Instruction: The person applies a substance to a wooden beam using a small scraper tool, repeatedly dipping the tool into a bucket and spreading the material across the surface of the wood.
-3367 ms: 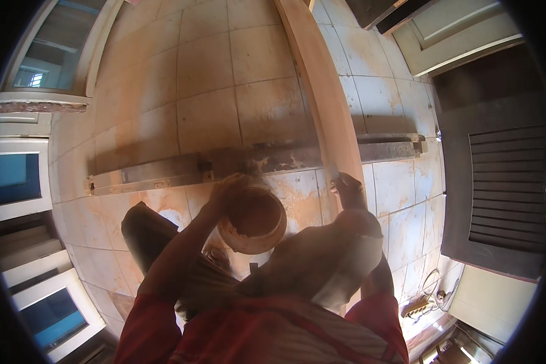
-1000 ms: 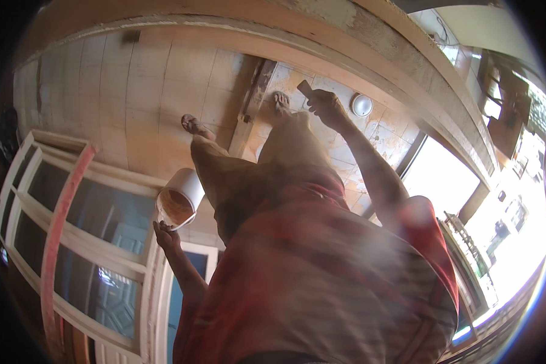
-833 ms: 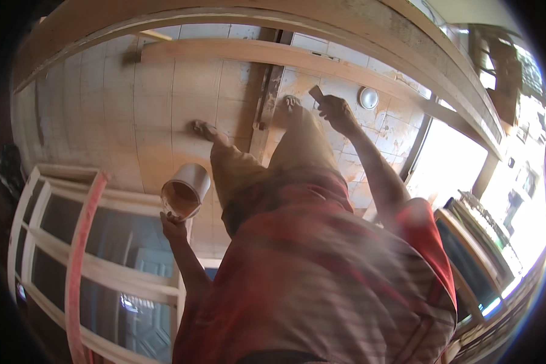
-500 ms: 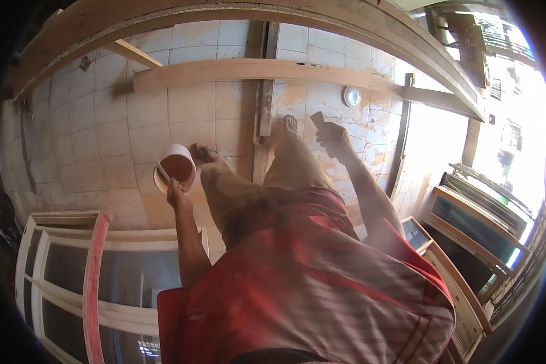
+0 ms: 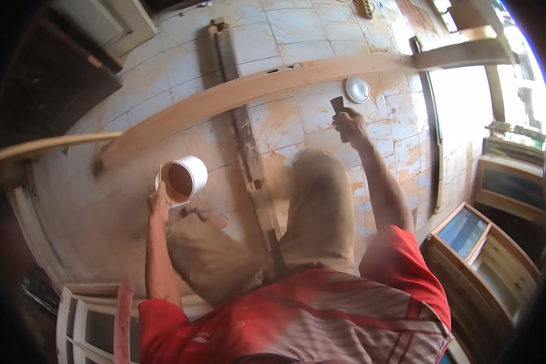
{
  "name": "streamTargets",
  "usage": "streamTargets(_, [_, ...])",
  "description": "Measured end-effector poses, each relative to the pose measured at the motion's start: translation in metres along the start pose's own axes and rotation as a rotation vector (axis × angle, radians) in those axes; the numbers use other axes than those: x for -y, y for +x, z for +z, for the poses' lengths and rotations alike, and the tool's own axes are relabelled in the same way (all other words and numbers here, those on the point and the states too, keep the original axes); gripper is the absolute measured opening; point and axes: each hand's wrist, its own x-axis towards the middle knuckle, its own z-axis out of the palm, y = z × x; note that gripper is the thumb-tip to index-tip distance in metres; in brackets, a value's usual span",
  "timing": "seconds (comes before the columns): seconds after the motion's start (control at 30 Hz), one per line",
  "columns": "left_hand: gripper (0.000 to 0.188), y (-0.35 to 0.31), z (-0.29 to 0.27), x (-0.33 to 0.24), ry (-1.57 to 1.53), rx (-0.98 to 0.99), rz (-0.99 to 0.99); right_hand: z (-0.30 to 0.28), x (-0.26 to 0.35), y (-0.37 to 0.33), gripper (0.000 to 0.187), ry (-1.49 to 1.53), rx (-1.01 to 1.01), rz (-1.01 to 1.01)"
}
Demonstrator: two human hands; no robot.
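I saw a board (image 5: 321,73) lying crosswise.
Short of it, the nearer right hand (image 5: 350,126) gripped a scraper (image 5: 337,105) pointing boardward; the left hand (image 5: 159,203) grasped a bucket (image 5: 198,171).

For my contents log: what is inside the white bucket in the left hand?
Reddish-brown material shows inside the white bucket, held by the left hand; anything beneath the material's surface is covered.

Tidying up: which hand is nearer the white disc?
Right. In view, the right hand is just below the white disc; the left hand is far to its lower left.
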Motion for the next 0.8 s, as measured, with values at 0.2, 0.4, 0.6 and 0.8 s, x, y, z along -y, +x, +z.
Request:
streamTargets(0.2, [0.036,0.043,0.091,-0.011,0.241,0.3,-0.064,-0.093,-0.148,0.152,0.023,0.11,-0.102,0.044])
streamTargets(0.4, [0.04,0.038,0.12,-0.032,0.424,0.332,-0.048,-0.128,-0.191,0.279,0.027,0.128,-0.237,-0.155])
streamTargets(0.6, [0.05,0.017,0.144,-0.068,1.02,-0.116,0.28,-0.084,-0.173,0.373,0.027,0.225,-0.104,-0.335])
streamTargets(0.8, [0.056,-0.041,0.053,-0.133,0.978,-0.529,0.59,-0.127,-0.186,0.454,0.035,0.376,0.148,-0.223])
